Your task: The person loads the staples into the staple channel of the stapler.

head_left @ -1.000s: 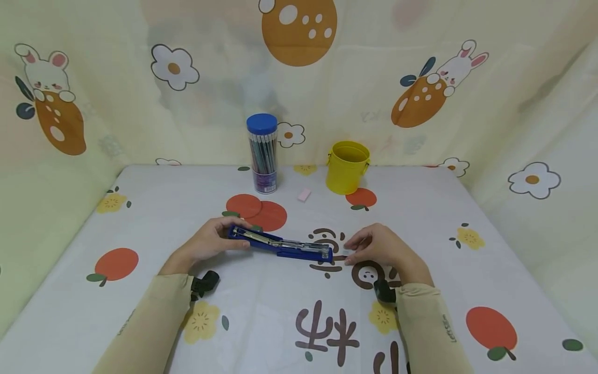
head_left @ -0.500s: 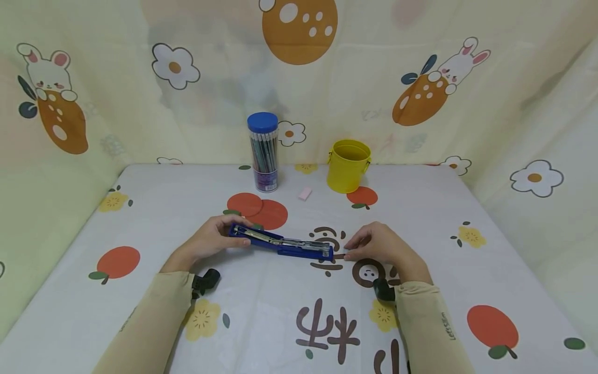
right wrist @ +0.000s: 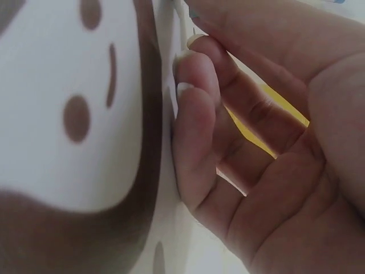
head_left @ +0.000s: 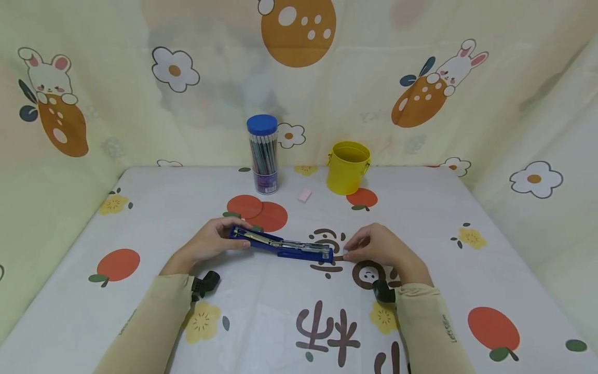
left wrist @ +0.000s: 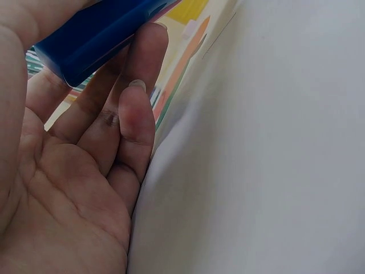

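Observation:
An opened blue stapler [head_left: 280, 244] lies slantwise over the middle of the table, its metal channel bared and facing up. My left hand [head_left: 219, 240] grips its left end between thumb and fingers; in the left wrist view the stapler's blue body [left wrist: 91, 43] passes above the fingertips. Just off the right end, my right hand [head_left: 378, 244] is held low with fingers bent and thumb close to the index finger. In the right wrist view, curled fingers [right wrist: 197, 125] lie close to the tablecloth. The fingertips are cut off at the top, so anything small between them cannot be made out.
At the back stand a clear tub of pencils [head_left: 263, 161] with a blue lid and a yellow bucket [head_left: 343, 174]. A small pink eraser [head_left: 304, 195] lies between them, slightly nearer. Patterned cloth covers the table [head_left: 261, 327] and hangs behind it.
Both hands and the stapler stay almost in place. The right thumb and index finger have come slightly closer together, and a small pale glint seen by them earlier no longer shows.

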Motion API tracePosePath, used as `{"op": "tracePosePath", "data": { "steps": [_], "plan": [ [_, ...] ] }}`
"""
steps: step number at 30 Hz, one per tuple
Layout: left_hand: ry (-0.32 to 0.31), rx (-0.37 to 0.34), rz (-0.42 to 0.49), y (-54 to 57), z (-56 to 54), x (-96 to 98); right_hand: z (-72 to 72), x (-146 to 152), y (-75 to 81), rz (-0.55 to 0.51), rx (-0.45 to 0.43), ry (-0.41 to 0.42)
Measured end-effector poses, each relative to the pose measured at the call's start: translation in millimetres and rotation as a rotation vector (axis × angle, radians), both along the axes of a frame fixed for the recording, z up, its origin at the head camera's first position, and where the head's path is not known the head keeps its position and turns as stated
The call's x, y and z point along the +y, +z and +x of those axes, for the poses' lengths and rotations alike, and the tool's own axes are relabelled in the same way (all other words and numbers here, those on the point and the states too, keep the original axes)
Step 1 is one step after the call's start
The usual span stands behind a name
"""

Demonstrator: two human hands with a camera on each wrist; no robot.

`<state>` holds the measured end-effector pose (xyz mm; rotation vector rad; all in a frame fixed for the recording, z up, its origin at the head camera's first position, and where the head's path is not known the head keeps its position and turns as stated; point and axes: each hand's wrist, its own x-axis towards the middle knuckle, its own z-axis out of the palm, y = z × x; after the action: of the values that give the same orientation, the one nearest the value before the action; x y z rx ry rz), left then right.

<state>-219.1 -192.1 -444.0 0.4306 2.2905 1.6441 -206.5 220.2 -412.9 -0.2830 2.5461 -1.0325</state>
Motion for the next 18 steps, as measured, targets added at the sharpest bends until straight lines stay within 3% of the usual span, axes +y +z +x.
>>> {"op": "tracePosePath", "data": {
  "steps": [10,18],
  "plan": [
    [0.001,0.017,-0.008,-0.4,0.8,0.7,-0.4,-0.3,3.0,0.005,0.048,-0.004],
    [-0.004,0.013,-0.002,-0.3,0.8,0.8,0.1,-6.5,6.8,-0.082,0.18,0.047]
  ]
}}
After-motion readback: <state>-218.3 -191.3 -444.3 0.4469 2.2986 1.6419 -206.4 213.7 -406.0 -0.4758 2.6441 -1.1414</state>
